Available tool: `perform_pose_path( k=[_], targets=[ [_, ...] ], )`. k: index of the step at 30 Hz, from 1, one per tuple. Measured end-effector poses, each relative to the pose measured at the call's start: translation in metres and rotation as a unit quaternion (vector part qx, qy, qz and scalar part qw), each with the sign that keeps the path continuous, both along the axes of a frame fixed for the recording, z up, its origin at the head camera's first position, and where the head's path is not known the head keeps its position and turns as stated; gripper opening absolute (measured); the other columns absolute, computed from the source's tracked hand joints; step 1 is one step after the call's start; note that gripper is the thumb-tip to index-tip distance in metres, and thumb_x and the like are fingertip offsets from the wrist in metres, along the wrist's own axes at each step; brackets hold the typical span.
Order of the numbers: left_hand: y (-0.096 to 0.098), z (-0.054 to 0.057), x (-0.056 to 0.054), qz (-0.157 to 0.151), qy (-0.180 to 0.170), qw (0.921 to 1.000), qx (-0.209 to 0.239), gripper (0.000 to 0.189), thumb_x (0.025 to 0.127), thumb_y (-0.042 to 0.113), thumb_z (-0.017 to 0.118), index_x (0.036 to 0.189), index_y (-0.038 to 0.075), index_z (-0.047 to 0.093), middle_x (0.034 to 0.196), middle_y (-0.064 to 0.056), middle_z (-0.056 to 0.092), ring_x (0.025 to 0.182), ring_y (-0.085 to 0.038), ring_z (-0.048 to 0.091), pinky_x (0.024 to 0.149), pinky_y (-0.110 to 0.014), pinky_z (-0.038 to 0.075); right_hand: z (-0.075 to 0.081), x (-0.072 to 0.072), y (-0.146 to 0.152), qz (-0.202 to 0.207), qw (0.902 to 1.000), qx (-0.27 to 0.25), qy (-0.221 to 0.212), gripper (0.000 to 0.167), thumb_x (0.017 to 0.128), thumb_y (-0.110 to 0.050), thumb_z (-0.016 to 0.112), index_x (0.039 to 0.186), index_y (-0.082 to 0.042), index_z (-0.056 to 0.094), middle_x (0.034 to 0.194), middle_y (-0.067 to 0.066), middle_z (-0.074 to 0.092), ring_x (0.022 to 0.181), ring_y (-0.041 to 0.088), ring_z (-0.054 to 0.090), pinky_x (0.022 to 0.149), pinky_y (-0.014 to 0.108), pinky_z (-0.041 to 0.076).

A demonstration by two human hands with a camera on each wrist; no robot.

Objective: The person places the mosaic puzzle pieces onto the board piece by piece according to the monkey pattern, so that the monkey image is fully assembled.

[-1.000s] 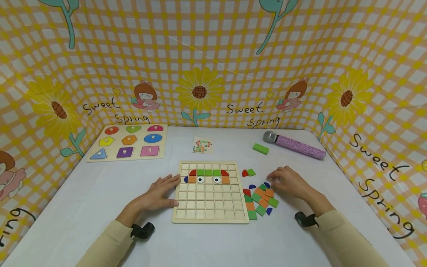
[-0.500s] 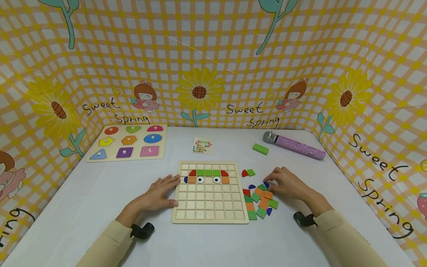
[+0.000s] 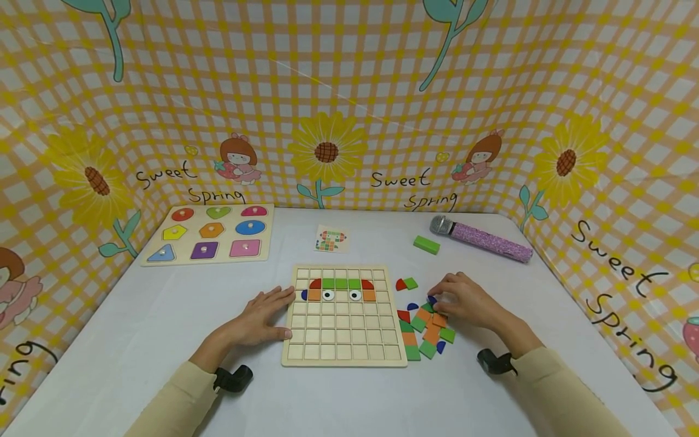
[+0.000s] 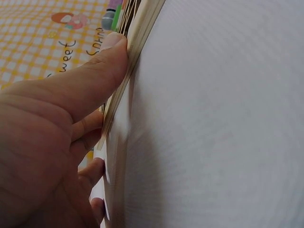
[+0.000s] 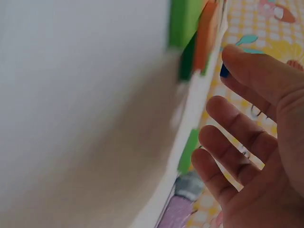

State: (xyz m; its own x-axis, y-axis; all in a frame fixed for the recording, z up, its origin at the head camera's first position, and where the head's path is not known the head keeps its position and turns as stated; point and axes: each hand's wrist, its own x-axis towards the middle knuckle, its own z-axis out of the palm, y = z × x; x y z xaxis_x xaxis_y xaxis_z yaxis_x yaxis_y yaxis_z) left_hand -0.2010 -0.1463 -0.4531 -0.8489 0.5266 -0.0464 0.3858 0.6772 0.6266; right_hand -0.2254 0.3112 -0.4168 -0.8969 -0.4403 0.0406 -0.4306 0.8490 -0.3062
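A wooden grid board (image 3: 343,335) lies in the middle of the table, with red, green, orange and blue tiles and two eye tiles (image 3: 355,295) in its upper rows. My left hand (image 3: 253,318) rests along the board's left edge; in the left wrist view its thumb (image 4: 102,71) touches the rim. Over the loose tiles right of the board, my right hand (image 3: 468,301) pinches a blue half-circle tile (image 5: 224,71) between thumb and index finger, the other fingers spread. Beneath it lie several green and orange square tiles (image 3: 432,332), some overlapping.
A picture card (image 3: 331,238) lies behind the board. At the back left is a knobbed shape puzzle (image 3: 182,253). A green block (image 3: 426,244) and a purple glitter microphone (image 3: 488,240) lie at the back right. Another blue half-circle (image 3: 441,347) sits near the pile's front.
My right hand has closed on the blue half-circle tile at the pile's back, shifting slightly left and lifting it. The left hand and board have stayed put.
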Motion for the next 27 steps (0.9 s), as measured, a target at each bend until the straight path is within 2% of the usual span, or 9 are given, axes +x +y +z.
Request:
perform_pose_path(
  k=[12, 20, 27],
  targets=[
    [0.001, 0.002, 0.001, 0.004, 0.0, 1.0, 0.002, 0.078, 0.083, 0.032, 0.071, 0.147, 0.006, 0.033, 0.157, -0.009, 0.026, 0.147, -0.036, 0.013, 0.117, -0.061, 0.004, 0.017, 0.009, -0.056, -0.031, 0.9986, -0.041, 0.014, 0.025, 0.083, -0.026, 0.072, 0.105, -0.014, 0.071, 0.106, 0.004, 0.064, 0.101, 0.022, 0.049, 0.087, 0.044, 0.05],
    [0.001, 0.002, 0.001, 0.003, 0.005, 1.0, -0.001, 0.078, 0.083, 0.031, 0.071, 0.146, 0.006, 0.033, 0.157, -0.009, 0.027, 0.146, -0.037, 0.014, 0.117, -0.06, 0.004, 0.011, 0.007, -0.086, -0.04, 0.9983, -0.027, 0.032, 0.028, 0.083, -0.026, 0.071, 0.107, -0.011, 0.07, 0.103, 0.003, 0.064, 0.097, 0.02, 0.05, 0.083, 0.038, 0.048],
    [0.001, 0.001, 0.001, 0.0, 0.004, 1.0, 0.004, 0.078, 0.082, 0.031, 0.071, 0.146, 0.006, 0.034, 0.156, -0.01, 0.026, 0.146, -0.038, 0.014, 0.117, -0.062, 0.004, 0.003, 0.002, -0.1, -0.044, 0.9982, -0.022, 0.036, 0.025, 0.082, -0.027, 0.071, 0.103, -0.012, 0.071, 0.099, 0.004, 0.065, 0.09, 0.02, 0.05, 0.077, 0.035, 0.046]
  ],
)
